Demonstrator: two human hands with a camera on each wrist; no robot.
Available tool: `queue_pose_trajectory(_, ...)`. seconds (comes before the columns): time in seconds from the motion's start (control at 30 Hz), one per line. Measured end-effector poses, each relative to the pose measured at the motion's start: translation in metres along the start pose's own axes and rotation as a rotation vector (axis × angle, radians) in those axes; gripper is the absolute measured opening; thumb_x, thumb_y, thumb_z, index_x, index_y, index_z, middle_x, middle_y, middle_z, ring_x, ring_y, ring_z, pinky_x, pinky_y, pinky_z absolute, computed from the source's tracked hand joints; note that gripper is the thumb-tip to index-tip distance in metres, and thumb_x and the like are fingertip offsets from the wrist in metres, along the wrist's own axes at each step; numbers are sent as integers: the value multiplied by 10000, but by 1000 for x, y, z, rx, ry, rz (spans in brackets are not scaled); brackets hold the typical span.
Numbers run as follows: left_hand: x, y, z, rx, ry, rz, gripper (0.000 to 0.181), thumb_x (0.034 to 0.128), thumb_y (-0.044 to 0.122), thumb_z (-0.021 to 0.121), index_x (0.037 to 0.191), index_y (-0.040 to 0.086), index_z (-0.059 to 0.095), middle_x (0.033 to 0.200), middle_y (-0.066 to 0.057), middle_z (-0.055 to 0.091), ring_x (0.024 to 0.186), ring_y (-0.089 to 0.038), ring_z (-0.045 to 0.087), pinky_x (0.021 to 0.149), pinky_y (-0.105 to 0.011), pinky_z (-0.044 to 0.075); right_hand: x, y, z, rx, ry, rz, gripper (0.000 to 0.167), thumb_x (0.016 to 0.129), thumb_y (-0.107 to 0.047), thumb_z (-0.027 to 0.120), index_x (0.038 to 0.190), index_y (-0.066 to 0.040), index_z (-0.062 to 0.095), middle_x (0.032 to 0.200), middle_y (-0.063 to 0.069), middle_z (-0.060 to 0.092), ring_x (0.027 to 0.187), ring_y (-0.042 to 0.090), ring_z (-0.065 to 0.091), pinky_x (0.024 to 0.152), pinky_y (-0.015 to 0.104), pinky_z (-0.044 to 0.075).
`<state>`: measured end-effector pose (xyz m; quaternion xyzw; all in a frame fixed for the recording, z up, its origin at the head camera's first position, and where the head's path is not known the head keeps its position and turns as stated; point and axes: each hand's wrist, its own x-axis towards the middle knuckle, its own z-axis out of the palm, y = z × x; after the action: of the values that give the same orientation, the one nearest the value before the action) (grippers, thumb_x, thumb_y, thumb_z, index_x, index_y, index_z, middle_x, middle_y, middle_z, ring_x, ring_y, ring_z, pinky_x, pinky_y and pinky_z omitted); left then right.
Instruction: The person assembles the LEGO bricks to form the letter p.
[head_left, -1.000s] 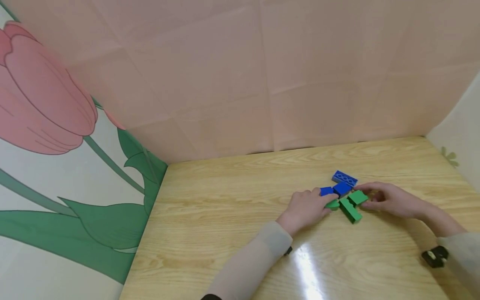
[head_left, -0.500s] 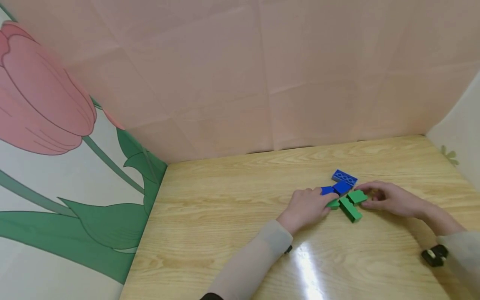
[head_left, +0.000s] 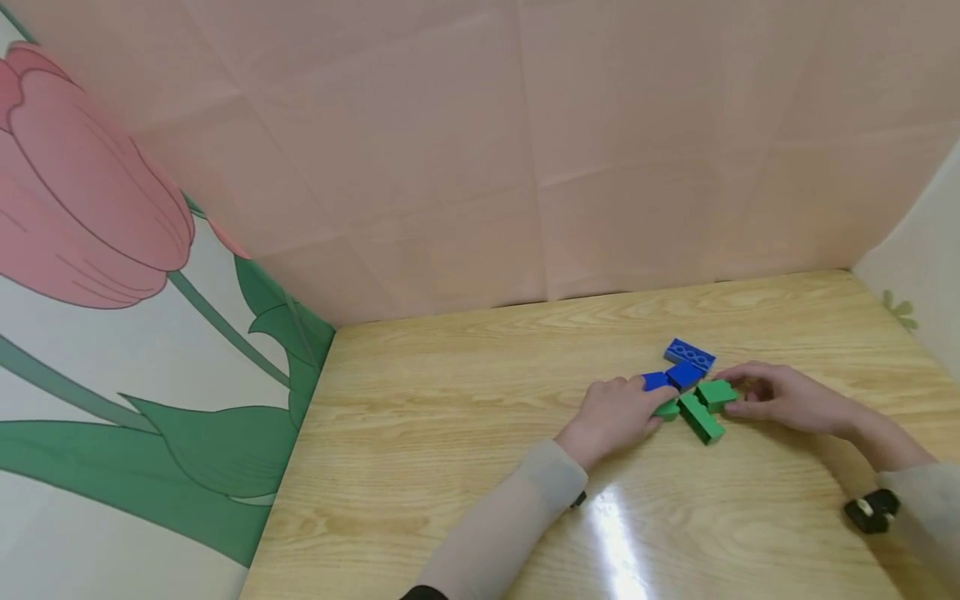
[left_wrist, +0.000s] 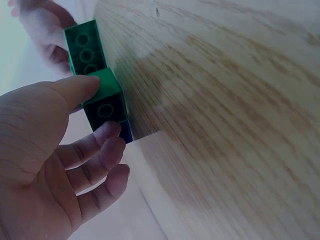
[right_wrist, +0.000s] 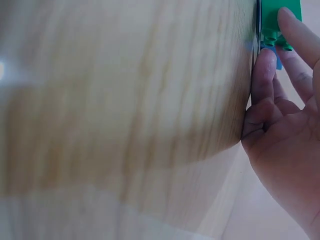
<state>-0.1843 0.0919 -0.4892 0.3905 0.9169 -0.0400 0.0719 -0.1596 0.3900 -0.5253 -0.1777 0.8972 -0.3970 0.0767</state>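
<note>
In the head view several blue and green toy building bricks lie close together on the table. My left hand (head_left: 611,417) is at the left of the group, holding a small green brick (head_left: 667,409) between thumb and fingers; a blue brick (head_left: 655,381) sits just behind it. The left wrist view shows the thumb on that green brick (left_wrist: 106,84), its hollow underside facing sideways. From the right, my right hand (head_left: 791,400) pinches another green brick (head_left: 716,394), whose studs show in the right wrist view. Between the hands lie a long green brick (head_left: 701,419) and a blue brick (head_left: 683,375).
Behind the group a blue brick (head_left: 689,355) shows its hollow underside. The wooden table (head_left: 420,433) extends left and forward. A pink cloth backdrop (head_left: 525,167) rises at the table's back edge, with a flower-patterned panel (head_left: 217,450) at the left.
Almost nothing differs. The right-hand green brick has shifted very slightly, with both hands staying in place around the bricks.
</note>
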Motion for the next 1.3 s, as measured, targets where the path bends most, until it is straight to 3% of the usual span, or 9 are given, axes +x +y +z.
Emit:
queue_pose_trajectory(0.27,-1,1,2,20,15,-11,486,1077,520,489,1546,536,361,1362,79,567,1049,-105,584,713,-302,506,-1,4,-2,-14,-3,32,442,962,-136,765,1364,-32,613,905,-7,658,759,128,586,642,266,465)
queue_pose_trajectory(0.53,-2,2,1,21,-2,-22,510,1081,493,501,1561,532,334,1403,86,558,1135,-111,582,774,-308,524,-1,2,-4,28,-16,32,405,979,-154,749,1346,-37,623,1009,4,715,832,127,651,687,265,505)
queue_pose_trajectory(0.8,-2,-1,3,-19,20,-16,486,1081,469,520,1545,500,381,1379,89,579,1105,-108,588,759,-307,523,-3,1,-3,36,0,43,389,987,-202,745,1339,-83,630,1119,28,716,910,106,683,721,275,538)
queue_pose_trajectory(1.07,-6,-2,1,-47,21,-32,515,1077,483,518,1563,495,348,1391,104,571,1128,-104,574,766,-319,518,-10,-1,-4,58,49,23,400,981,-92,733,1353,-25,601,1001,63,732,826,158,685,632,289,514)
queue_pose_trajectory(1.3,-10,-5,-1,-85,73,-38,534,1065,540,502,1567,490,326,1396,120,565,1154,-96,567,798,-331,517,-11,-8,-6,21,94,36,414,975,-99,742,1356,-27,598,894,59,716,753,185,660,584,295,509)
